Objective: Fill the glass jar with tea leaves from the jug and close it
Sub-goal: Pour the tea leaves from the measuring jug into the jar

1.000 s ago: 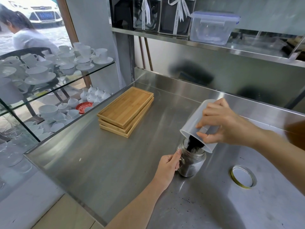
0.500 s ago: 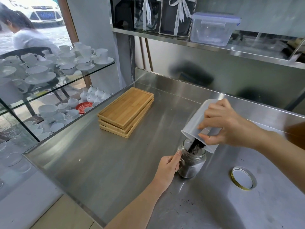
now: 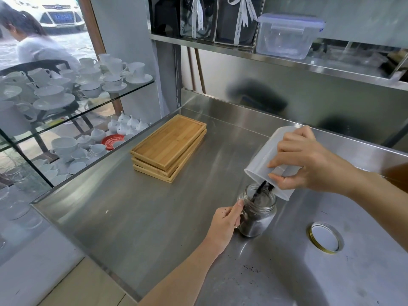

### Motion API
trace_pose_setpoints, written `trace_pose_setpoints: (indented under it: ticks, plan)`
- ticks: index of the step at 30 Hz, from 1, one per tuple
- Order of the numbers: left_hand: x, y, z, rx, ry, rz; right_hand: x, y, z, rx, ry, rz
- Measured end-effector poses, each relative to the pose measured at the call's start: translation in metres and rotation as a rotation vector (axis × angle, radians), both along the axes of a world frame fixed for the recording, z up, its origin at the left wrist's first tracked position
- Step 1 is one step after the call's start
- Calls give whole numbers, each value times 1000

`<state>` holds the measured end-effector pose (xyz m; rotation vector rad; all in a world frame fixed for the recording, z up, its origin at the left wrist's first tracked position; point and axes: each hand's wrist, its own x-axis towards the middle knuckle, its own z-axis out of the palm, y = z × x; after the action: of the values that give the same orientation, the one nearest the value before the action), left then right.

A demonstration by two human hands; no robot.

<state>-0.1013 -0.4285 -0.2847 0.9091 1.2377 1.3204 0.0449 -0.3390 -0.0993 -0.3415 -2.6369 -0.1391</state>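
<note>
A small glass jar stands upright on the steel counter, partly filled with dark tea leaves. My left hand grips its left side. My right hand holds a translucent white plastic jug tipped steeply, mouth down over the jar's opening. A thin dark stream of tea leaves falls from the jug's lip into the jar. The jar's round lid, gold-rimmed with a white inside, lies face up on the counter to the right of the jar.
A stack of bamboo trays lies on the steel counter to the left. Loose tea crumbs dot the counter near me. Glass shelves of white cups stand at the left; a plastic box sits on the upper shelf.
The jug has tipped a little steeper and lifted slightly above the jar. The leaf stream has thinned. The jar and my left hand have stayed in place.
</note>
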Motion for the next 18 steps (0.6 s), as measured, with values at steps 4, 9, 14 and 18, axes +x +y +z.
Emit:
trace_pose_setpoints:
  ticks: [4, 9, 14, 18]
  plan:
    - [1, 0, 0, 2, -12, -7, 0, -2, -2, 18, -5, 14]
    - [1, 0, 3, 1, 25, 10, -2, -6, -4, 49, -34, 32]
    - [1, -1, 4, -12, 37, 11, -5, -8, -7, 60, -60, 54]
    - [2, -1, 4, -12, 51, 13, -6, -6, -4, 72, -42, 59]
